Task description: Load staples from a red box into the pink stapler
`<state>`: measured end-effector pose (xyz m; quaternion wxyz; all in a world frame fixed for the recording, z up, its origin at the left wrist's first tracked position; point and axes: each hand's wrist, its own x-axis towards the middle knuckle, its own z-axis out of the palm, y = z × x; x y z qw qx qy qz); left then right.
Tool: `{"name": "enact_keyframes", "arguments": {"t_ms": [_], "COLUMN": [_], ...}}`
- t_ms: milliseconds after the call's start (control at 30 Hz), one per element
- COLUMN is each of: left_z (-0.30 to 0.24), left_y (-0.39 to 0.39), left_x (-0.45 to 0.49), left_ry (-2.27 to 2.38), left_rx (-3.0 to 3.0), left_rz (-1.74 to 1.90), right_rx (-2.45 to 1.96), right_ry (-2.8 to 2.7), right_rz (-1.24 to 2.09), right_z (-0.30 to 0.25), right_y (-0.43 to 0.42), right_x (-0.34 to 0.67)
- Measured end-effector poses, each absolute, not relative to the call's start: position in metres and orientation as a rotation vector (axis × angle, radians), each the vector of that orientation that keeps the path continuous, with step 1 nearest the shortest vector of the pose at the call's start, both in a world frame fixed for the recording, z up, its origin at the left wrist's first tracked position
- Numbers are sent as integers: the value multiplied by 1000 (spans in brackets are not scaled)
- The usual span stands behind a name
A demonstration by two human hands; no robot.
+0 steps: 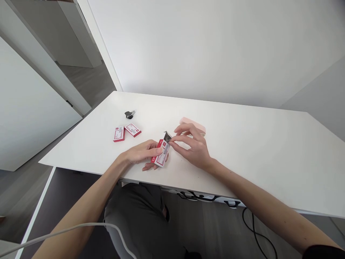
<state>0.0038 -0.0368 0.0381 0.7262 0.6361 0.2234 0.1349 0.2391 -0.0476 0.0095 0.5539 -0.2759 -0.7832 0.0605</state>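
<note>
My left hand [142, 153] grips a small red and white box [161, 157] just above the white table [256, 151], near its front edge. My right hand [192, 145] pinches the box's open end flap [167, 136] with thumb and forefinger. A pink stapler [194, 125] lies behind my right hand, partly hidden by the fingers.
Two more red and white boxes [119, 133] [132, 130] lie on the table to the left. A small dark metal clip [129, 114] sits behind them. Cables hang under the table's front edge. A white wall stands behind the table.
</note>
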Motion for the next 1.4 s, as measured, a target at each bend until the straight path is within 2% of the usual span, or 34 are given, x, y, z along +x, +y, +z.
{"name": "enact_keyframes", "arguments": {"t_ms": [500, 900, 1400], "left_z": [41, 40, 37], "left_y": [-39, -38, -37], "left_x": [7, 6, 5], "left_ry": [541, 525, 503], "left_rx": [1416, 1405, 1451], "left_rz": [317, 313, 317], "right_rx": [-714, -858, -810], "right_ry": [-1811, -1710, -1766], "right_rz": [445, 1134, 1086], "right_z": [11, 12, 15], "right_y": [-51, -45, -47], "right_x": [239, 240, 240]}}
